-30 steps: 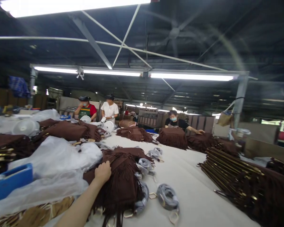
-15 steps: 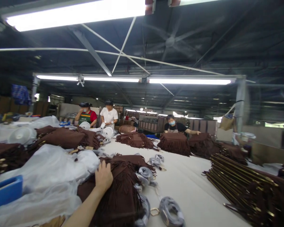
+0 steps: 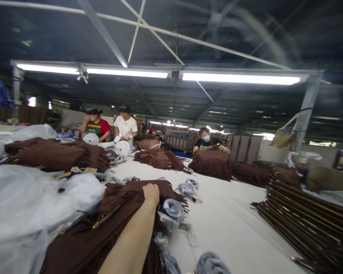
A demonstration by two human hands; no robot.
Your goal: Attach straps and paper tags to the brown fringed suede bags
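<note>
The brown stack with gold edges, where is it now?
In the head view, the stack stands at the lower right on the white table, in front of a fringed brown pile and right of the grey coil by the person's hand.

Right of the brown bag (image 3: 167, 187) under the left hand (image 3: 151, 194), a bare lane of white tabletop (image 3: 223, 217) gives a hand room to pass, though coiled straps (image 3: 173, 209) crowd the bag's edge and a gold-edged stack (image 3: 300, 224) walls off the lane farther right. Beyond the bag, a narrower strip ends at fringed piles (image 3: 210, 163). Left of it, crumpled plastic (image 3: 31, 205) blocks passage.
</note>
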